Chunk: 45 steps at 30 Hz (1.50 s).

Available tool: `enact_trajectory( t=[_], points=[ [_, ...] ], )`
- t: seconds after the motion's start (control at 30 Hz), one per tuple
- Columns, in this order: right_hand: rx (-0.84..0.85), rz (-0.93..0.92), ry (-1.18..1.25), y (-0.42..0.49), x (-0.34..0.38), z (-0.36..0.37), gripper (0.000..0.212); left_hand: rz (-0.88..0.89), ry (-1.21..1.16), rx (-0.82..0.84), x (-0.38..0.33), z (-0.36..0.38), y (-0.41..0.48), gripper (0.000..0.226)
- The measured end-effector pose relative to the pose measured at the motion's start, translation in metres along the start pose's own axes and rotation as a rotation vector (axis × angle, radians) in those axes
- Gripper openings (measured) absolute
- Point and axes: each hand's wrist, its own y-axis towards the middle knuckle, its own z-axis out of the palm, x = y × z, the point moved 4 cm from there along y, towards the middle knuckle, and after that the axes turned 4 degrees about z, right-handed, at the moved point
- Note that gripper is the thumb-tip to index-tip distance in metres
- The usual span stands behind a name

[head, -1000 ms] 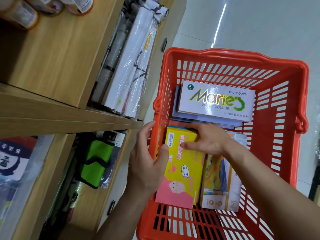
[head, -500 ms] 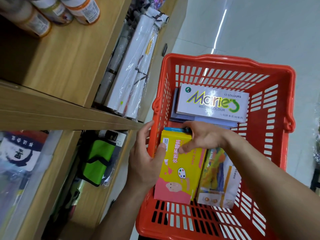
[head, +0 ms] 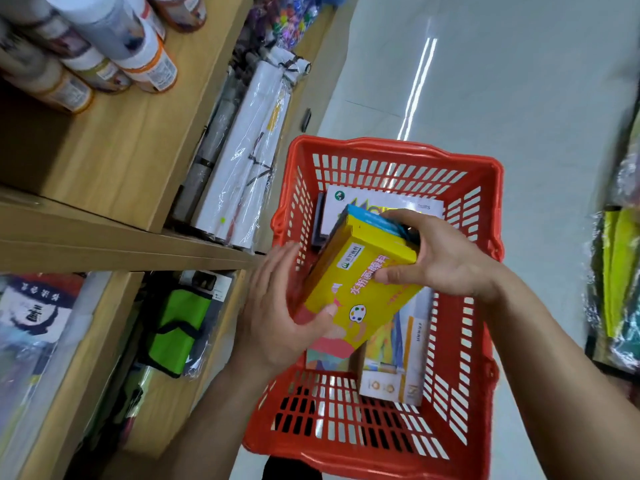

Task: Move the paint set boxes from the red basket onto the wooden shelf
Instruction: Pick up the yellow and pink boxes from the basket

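Observation:
A yellow and pink paint set box [head: 360,289] is tilted up above the red basket [head: 481,271], held at both ends. My right hand [head: 440,254] grips its far top end, and my left hand [head: 277,317] grips its near lower edge. Under it in the basket lie a white Marie's water colour box [head: 391,202], partly hidden, and a white and orange paint box [head: 398,372] at the near right. The wooden shelf [head: 131,247] stands to the left of the basket.
The upper shelf board carries paint bottles [head: 104,60] and wrapped white rolls [head: 249,150]. Below it sit a green pouch in plastic [head: 176,327] and a clear packet [head: 31,327]. Pale tiled floor [head: 502,81] lies beyond the basket. Wrapped goods [head: 620,278] hang at the right edge.
The yellow box has come up off the basket floor and tilted, with both hands on it. The camera has risen and more of the upper shelf bottles show.

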Motion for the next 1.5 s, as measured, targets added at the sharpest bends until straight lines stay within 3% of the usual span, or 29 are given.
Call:
enact_trajectory(
  t=[0.13,0.23,0.4,0.6,0.73,0.87,0.97,1.1,1.33,1.5],
  points=[
    [-0.024,-0.023,0.125,-0.029,-0.006,-0.014,0.108,-0.094,-0.281,0.381,-0.017,0.016,0.021,0.103],
    [-0.032,-0.044,0.215,-0.039,-0.012,-0.02,0.098,-0.116,-0.413,0.446,-0.023,0.023,0.028,0.107],
    [-0.006,-0.041,0.318,-0.04,-0.026,-0.027,0.09,-0.129,-0.456,0.36,-0.038,0.028,0.016,0.107],
    [-0.436,0.045,0.67,-0.075,-0.031,-0.001,0.101,-0.263,-0.736,0.213,-0.055,0.013,-0.006,0.081],
    [-0.248,0.061,0.792,-0.104,-0.014,0.068,0.088,-0.374,-0.871,0.071,-0.066,0.006,-0.026,0.049],
    [-0.334,0.039,0.859,-0.117,0.007,0.075,0.074,-0.411,-0.934,-0.002,-0.084,0.002,-0.04,0.06],
    [-0.248,-0.038,0.935,-0.127,0.028,0.066,0.058,-0.377,-0.888,-0.06,-0.101,-0.011,-0.047,0.073],
    [-0.129,-0.125,0.978,-0.154,0.061,0.054,0.052,-0.308,-0.834,-0.106,-0.13,-0.04,-0.061,0.069],
    [-0.064,-0.253,0.864,-0.214,0.144,0.042,0.042,-0.199,-0.836,-0.218,-0.186,-0.128,-0.126,0.073],
    [0.068,-0.458,0.744,-0.261,0.233,0.058,0.043,-0.114,-0.708,-0.473,-0.219,-0.217,-0.199,0.087]
  ],
)
